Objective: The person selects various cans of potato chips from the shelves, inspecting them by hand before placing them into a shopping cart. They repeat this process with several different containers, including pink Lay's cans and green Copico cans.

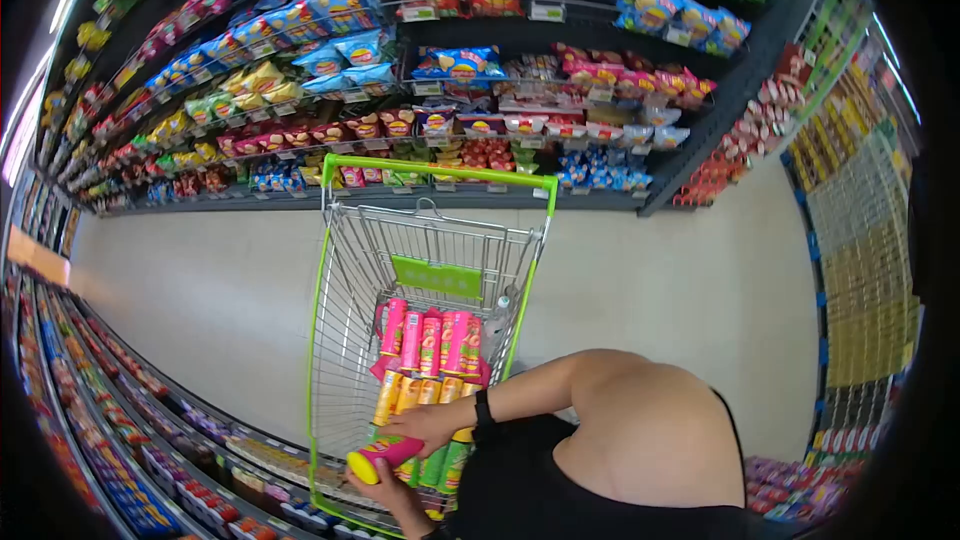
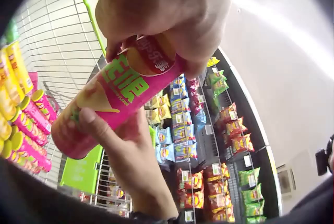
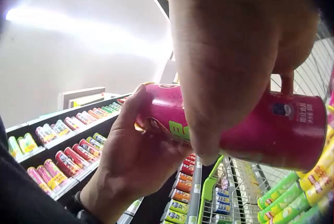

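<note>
A pink chip can (image 1: 390,452) (image 2: 122,96) (image 3: 282,130) with a yellow lid lies tilted between both hands, above the cart's near end. My left hand (image 1: 390,498) (image 2: 162,15) (image 3: 130,161) grips the can near its lid end. Around the body, nearer the base, curls my right hand (image 1: 430,425) (image 2: 135,156) (image 3: 235,57), with its thumb along the side in the left wrist view. Below and beside the hands, rows of pink cans (image 1: 430,342), yellow cans (image 1: 407,392) and green cans (image 1: 455,460) lie in the cart.
The shopping cart (image 1: 440,168) has a green rim and wire sides. Shelves of bagged snacks (image 1: 457,63) stand beyond it, with more packed shelves (image 1: 130,420) at the lower left. Pale floor (image 1: 200,290) shows on both sides of the cart.
</note>
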Tool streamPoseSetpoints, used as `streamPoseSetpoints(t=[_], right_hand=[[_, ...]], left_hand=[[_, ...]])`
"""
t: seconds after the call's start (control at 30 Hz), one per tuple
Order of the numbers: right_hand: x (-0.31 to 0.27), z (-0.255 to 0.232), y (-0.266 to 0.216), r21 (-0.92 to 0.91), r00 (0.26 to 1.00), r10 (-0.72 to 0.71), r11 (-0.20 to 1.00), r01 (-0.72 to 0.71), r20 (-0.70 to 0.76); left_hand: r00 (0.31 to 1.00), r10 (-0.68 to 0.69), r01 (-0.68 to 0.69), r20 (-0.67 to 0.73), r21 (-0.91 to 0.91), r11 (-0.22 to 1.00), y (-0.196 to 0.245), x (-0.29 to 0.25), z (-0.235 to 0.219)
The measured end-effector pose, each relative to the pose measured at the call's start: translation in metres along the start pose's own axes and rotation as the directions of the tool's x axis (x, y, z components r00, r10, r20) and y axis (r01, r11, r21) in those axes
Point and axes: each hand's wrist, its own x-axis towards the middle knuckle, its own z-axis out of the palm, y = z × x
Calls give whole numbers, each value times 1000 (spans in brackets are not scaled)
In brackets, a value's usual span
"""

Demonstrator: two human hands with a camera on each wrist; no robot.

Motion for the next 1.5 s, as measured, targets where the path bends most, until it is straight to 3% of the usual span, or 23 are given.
streamPoseSetpoints(t=[0.07,0.2,0.33,0.4,0.43,0.53,0.63,0.67,0.73,0.8,0.83,0.9,0.93,0.97,1.03,1.07,1.13,1.17,1.23,1.3,1.33,1.43,1.5], right_hand=[[2,4,16,132,998,-45,990,51,-46],[9,-13,51,202,986,-96,977,67,137],[28,7,126,182,940,-278,953,243,197],[41,41,190,106,963,-194,979,176,189],[40,16,189,-49,962,-54,996,70,268],[40,31,256,-165,946,264,958,-234,189],[29,14,307,-534,945,279,832,-150,169],[20,24,333,-542,971,224,827,-148,77],[19,9,339,-537,905,408,794,-286,121],[14,20,353,-519,967,249,820,-239,-53],[13,54,397,-380,939,267,863,-332,-216],[18,14,353,-503,960,275,824,-263,-52],[21,27,366,-317,951,260,899,-302,-169],[30,11,344,-433,991,99,892,-130,-94],[39,18,348,-332,985,169,928,-168,-27],[37,19,349,-518,972,217,844,-142,87],[53,10,328,-727,791,486,683,-78,371],[60,2,318,-680,710,562,715,-159,425],[55,19,352,-621,760,503,765,-169,412],[57,13,346,-588,700,549,776,-225,457],[53,16,353,-582,707,558,773,-252,435],[57,12,330,-608,716,590,739,-292,373],[54,23,337,-552,830,457,802,-229,319]], left_hand=[[1000,-4,5,-14,58,998,-22,7,5],[985,-174,174,-8,-38,984,-43,16,21],[916,-401,390,7,215,895,-73,33,24],[863,-487,427,131,323,844,-133,44,-17],[880,-473,417,-31,524,742,-124,35,-5],[876,-483,418,-19,531,737,-123,13,5],[786,-614,523,64,460,718,-118,-3,2],[786,-617,538,24,463,704,-108,-10,7],[793,-610,543,0,456,706,-121,-26,-5],[836,-544,510,-69,462,726,-133,-46,-12],[775,-624,604,-99,407,685,-123,-48,-6],[840,-533,523,-100,412,747,-141,-70,-11],[793,-598,585,-115,418,695,-151,-78,-15],[857,-491,506,-157,439,742,-144,-82,-6],[944,-303,321,-128,569,758,-97,-71,-3],[971,-218,232,-102,628,743,-86,-71,-10],[979,-108,196,-170,682,704,-68,-69,-34],[959,-72,244,-274,671,701,-58,-72,-53],[851,-13,353,-524,553,755,-37,-80,-92],[761,201,401,-617,691,602,-9,-93,-142],[681,240,388,-692,619,683,3,-100,-165],[461,592,392,-661,750,532,48,-123,-222],[277,656,482,-702,692,537,69,-139,-257]])
